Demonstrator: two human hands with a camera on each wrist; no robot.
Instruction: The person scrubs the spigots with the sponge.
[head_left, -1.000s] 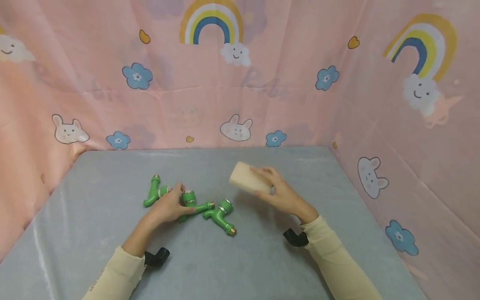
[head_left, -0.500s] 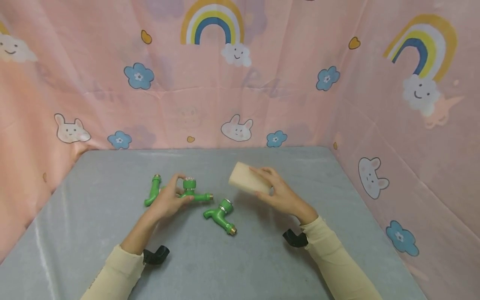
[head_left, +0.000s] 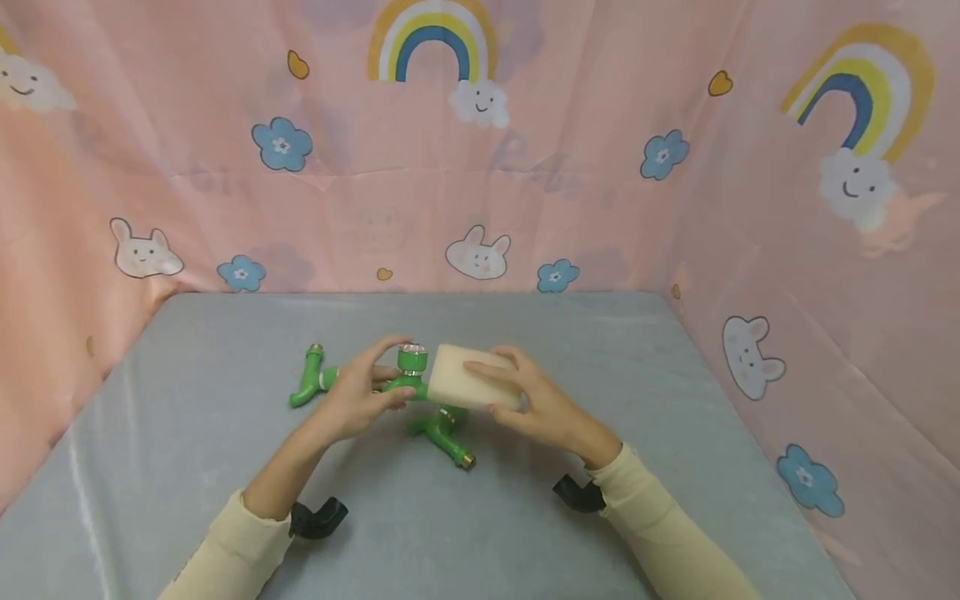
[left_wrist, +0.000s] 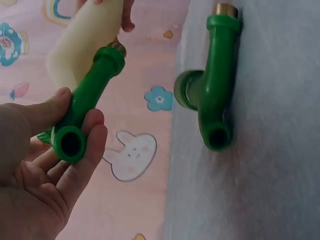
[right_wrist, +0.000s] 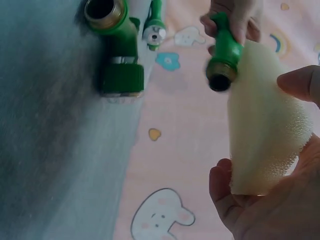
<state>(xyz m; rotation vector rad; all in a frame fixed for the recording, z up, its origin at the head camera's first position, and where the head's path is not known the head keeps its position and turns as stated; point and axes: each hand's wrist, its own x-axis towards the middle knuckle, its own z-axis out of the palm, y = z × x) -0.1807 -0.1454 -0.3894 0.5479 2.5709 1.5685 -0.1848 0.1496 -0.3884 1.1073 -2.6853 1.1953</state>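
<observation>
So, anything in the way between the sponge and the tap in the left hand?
Nothing visible: the sponge, in the right hand, is right beside the held tap, maybe touching. Another tap lies below.

The green taps (left_wrist: 220, 75) are finished smooth and glossy, like plastic, while their ends (left_wrist: 226, 9) are made of brass-coloured metal. The cream sponge (right_wrist: 265, 115) is matt, its surface roughened by fine pores. The table (head_left: 450, 533) is covered with grey cloth showing a faint sheen; the pink curtain (head_left: 337, 200) is made of smooth, lightly creased fabric.
</observation>
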